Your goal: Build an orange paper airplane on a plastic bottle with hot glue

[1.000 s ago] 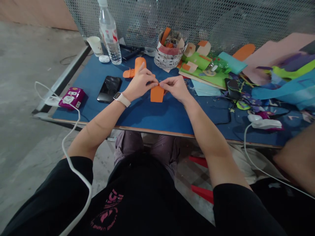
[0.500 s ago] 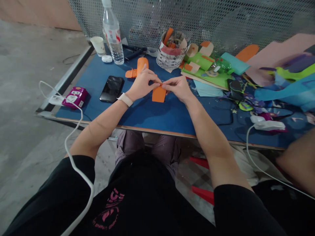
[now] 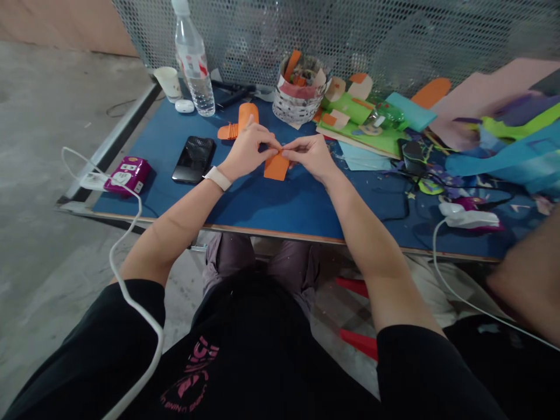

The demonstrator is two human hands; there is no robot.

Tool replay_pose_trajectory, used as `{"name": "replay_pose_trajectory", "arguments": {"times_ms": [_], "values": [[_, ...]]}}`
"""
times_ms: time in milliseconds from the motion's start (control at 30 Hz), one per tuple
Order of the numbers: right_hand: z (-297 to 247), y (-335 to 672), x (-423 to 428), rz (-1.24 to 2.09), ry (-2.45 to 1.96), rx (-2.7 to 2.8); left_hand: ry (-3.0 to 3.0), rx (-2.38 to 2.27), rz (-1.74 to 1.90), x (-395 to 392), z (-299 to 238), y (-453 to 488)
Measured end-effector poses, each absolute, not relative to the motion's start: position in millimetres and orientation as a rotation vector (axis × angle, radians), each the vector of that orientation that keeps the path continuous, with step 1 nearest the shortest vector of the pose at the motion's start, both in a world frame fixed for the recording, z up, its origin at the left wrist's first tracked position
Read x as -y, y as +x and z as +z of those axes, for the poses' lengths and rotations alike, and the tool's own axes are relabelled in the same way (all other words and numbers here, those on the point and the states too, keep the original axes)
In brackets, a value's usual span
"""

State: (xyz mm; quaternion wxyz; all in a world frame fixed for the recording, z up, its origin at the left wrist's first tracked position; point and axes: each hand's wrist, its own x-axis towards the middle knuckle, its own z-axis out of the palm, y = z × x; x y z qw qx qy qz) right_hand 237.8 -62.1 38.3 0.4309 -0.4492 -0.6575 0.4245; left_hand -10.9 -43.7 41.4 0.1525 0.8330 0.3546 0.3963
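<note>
Both my hands meet over the blue tabletop and pinch the top edge of a small orange paper piece. My left hand, with a pale watch at the wrist, grips the paper's left side with closed fingers. From the other side my right hand pinches the same edge. The paper hangs down toward me, just above the table. Behind my left hand lies an orange folded paper shape.
A black phone, a magenta power strip with a white cable, a water bottle, a cup and a paper-filled basket stand around. Coloured paper scraps crowd the right side. Another person's arm is at the right edge.
The orange paper has tilted a little and sits slightly further left under my fingers. Both hands stay pinched on it in nearly the same place.
</note>
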Motion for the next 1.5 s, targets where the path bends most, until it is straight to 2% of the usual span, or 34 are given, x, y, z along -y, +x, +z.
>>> {"name": "replay_pose_trajectory", "arguments": {"times_ms": [1500], "values": [[38, 240, 59, 1.001, -0.992, 1.681, 2.295, -0.966, 1.156, 45, 42, -9]]}}
